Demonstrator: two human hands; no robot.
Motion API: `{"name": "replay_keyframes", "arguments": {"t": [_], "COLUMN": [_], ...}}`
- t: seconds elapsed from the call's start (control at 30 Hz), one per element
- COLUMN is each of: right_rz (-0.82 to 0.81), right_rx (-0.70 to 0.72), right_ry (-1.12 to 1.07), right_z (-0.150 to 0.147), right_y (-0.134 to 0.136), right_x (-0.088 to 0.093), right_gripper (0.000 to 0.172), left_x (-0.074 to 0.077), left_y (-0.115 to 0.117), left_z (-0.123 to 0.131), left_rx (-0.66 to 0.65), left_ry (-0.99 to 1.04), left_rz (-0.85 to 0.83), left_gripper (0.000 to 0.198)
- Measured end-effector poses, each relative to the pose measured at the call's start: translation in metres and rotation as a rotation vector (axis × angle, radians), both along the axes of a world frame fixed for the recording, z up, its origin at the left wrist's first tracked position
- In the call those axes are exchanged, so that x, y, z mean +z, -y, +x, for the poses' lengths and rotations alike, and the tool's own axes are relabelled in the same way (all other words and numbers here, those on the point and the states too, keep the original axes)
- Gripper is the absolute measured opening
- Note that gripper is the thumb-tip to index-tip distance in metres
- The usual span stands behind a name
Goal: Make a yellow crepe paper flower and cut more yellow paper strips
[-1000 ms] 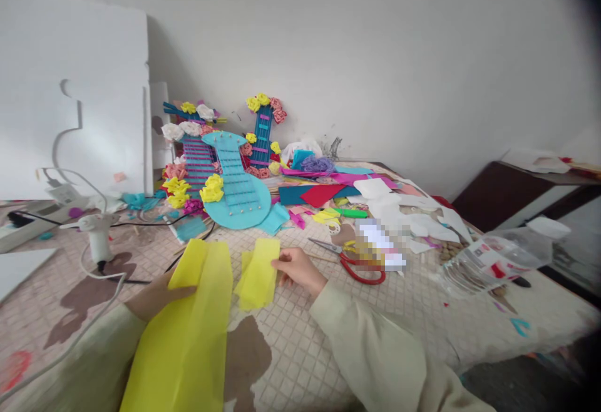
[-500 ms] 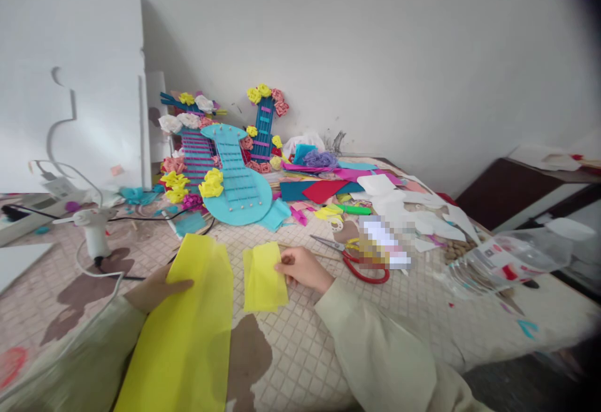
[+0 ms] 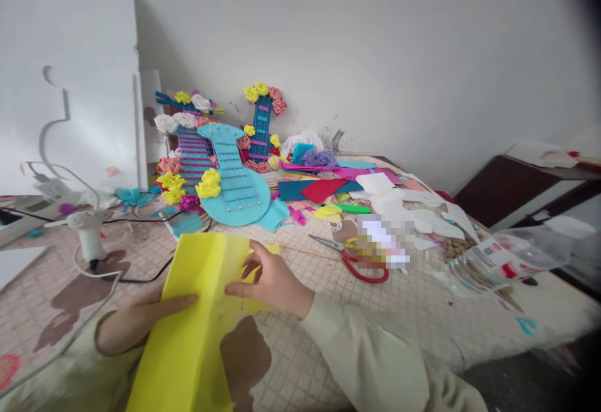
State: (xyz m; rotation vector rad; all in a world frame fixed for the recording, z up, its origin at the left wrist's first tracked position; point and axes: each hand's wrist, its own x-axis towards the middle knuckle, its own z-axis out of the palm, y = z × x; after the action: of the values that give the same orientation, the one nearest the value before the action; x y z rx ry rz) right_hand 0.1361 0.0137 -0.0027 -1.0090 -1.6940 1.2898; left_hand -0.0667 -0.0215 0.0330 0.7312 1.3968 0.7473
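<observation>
Your left hand [image 3: 141,321] grips the left edge of a long yellow paper sheet [image 3: 197,330], with the thumb lying on top. Your right hand [image 3: 267,280] rests half open, its fingers spread flat on the sheet's right edge. The sheet lies on the tiled worktop [image 3: 328,349] in front of you. Red-handled scissors [image 3: 361,268] lie near your right hand.

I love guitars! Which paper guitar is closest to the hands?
The light turquoise paper guitar, in front. The dark blue pink-striped guitar and the flower-topped dark blue guitar neck sit behind it, farther from the right hand.
</observation>
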Motion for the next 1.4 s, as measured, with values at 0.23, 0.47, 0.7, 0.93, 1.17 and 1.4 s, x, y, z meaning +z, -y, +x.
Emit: {"name": "replay_keyframes", "arguments": {"t": [0.23, 0.47, 0.7, 0.93, 1.17, 1.4], "right_rz": [-0.302, -0.478, -0.347, -0.153, -0.137, -0.248], "right_rx": [-0.021, -0.121, -0.197, -0.271, -0.216, 0.071], "right_ry": [-0.270, -0.406, -0.410, -0.293, -0.254, -0.262], "right_z": [0.001, 0.006, 0.007, 0.026, 0.035, 0.016], "right_y": [-0.008, -0.009, -0.002, -0.007, -0.011, 0.002], "right_x": [0.000, -0.002, -0.002, -0.006, -0.011, -0.009], "right_gripper": [0.003, 0.008, 0.019, 0.018, 0.028, 0.051], "left_x": [0.010, -0.006, -0.006, -0.001, 0.002, -0.001], "left_y": [0.006, -0.002, 0.003, 0.009, 0.008, 0.015], "left_z": [0.000, -0.010, -0.001, -0.006, -0.017, 0.000], "left_rx": [-0.028, -0.038, 0.018, 0.068, 0.050, 0.031], "left_ry": [0.077, 0.252, 0.053, 0.028, 0.005, 0.165], "left_rz": [-0.080, 0.049, 0.121, 0.128, 0.032, 0.012], "left_gripper": [0.102, 0.079, 0.055, 0.051, 0.043, 0.033]}}
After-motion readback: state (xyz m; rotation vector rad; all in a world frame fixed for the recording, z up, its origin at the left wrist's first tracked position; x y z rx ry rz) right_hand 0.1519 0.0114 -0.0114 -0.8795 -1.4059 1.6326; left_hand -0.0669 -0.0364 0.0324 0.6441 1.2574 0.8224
